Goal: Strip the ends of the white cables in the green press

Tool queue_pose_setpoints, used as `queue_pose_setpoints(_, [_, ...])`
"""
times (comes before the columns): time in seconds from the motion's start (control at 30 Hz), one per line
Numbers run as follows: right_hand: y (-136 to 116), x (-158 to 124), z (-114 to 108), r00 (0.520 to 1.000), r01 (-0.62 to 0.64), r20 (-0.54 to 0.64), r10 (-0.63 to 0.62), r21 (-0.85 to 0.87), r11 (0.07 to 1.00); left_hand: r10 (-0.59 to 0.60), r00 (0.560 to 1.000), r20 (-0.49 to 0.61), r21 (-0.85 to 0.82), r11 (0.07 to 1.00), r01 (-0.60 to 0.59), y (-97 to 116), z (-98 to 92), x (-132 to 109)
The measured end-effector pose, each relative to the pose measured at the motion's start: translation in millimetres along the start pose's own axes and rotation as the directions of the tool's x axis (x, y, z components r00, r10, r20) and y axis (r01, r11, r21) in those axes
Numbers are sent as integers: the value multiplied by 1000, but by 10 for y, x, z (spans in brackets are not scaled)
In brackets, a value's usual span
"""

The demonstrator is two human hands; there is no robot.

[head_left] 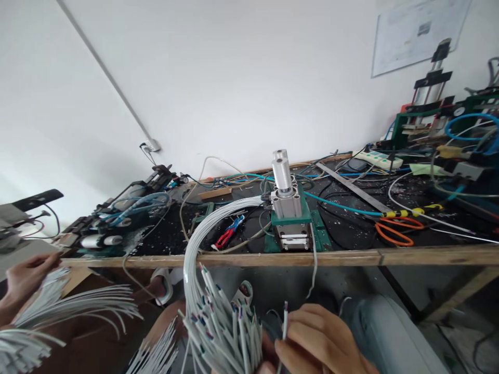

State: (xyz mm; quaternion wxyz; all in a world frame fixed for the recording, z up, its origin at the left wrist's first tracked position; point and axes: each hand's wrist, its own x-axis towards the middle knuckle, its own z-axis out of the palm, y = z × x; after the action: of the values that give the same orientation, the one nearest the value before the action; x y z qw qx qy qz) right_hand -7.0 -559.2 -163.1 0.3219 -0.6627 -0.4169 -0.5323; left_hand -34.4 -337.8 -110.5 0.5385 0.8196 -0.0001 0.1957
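Observation:
A thick bundle of white cables (pixel 224 332) stands at the bottom middle, its cut ends pointing up with small coloured wire tips. My left hand (pixel 268 366) is closed round the bundle low at the frame's edge; most of it is hidden behind the cables. Just to the right, my right hand (pixel 322 337) pinches a single white cable (pixel 286 319) upright, apart from the bundle, with coloured wires showing at its tip. From the bundle, the cables' long part (pixel 195 241) arches over the bench edge toward a metal cylinder press (pixel 288 202).
The dark workbench (pixel 343 236) has a wooden front edge and carries red-and-blue-handled pliers (pixel 228 232), a steel ruler (pixel 353 187), orange tubing (pixel 397 231) and a power strip (pixel 378 158). At left, another person's hand (pixel 29 278) is beside more cable bundles (pixel 78 306).

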Motion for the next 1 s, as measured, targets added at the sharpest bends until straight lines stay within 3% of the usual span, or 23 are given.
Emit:
queue_pose_setpoints(0.07, [-11,-25,-19,999,4,45,-6,49,999,-8,996,-87,17,1000,9,115,-466,327])
queue_pose_setpoints(0.13, [-63,-110,-4,995,-69,84,59,122,990,-16,982,-186,21,1000,20,144,-1065,732])
queue_pose_setpoints(0.2, [-136,-201,30,951,-308,35,307,201,930,-59,953,-297,26,997,70,15,-1717,1157])
queue_pose_setpoints(0.23, [-170,-228,47,879,-463,19,476,267,845,-160,928,-338,1,985,170,-107,-2021,1355])
queue_pose_setpoints(0.3, [-215,-226,69,678,-680,91,729,457,574,-258,894,-367,-33,964,265,-400,-2499,1671])
queue_pose_setpoints(0.33, [-226,-199,75,602,-724,190,776,540,430,-231,895,-383,-16,970,243,-532,-2644,1773])
queue_pose_setpoints(0.4, [-235,-124,84,523,-746,379,764,637,194,-106,896,-432,70,986,150,-679,-2720,1846])
queue_pose_setpoints(0.47, [-246,-63,103,481,-740,457,748,670,66,2,902,-431,137,989,64,-625,-2537,1739])
queue_pose_setpoints(0.53, [-267,-38,138,476,-720,457,751,693,35,79,921,-381,190,982,-6,-427,-2181,1489])
queue_pose_setpoints(0.63, [-269,-25,185,467,-650,433,771,759,-32,119,977,-176,271,960,-68,-127,-1538,994])
queue_pose_setpoints(0.7, [-216,0,175,398,-559,374,838,823,-102,116,990,-86,274,958,-88,-46,-1139,684])
queue_pose_setpoints(0.77, [-131,27,127,316,-482,258,913,872,-79,106,994,2,272,957,-102,-58,-790,431])
queue_pose_setpoints(0.83, [-59,24,67,267,-488,184,946,872,-32,96,992,77,262,958,-113,-106,-475,228])
queue_pose_setpoints(0.9, [-45,-23,29,290,-563,250,924,825,-47,92,987,128,245,962,-121,-137,-177,56])
queue_pose_setpoints(1.0, [-148,-117,34,408,-695,494,768,713,-89,99,981,166,210,969,-133,-111,222,-158])
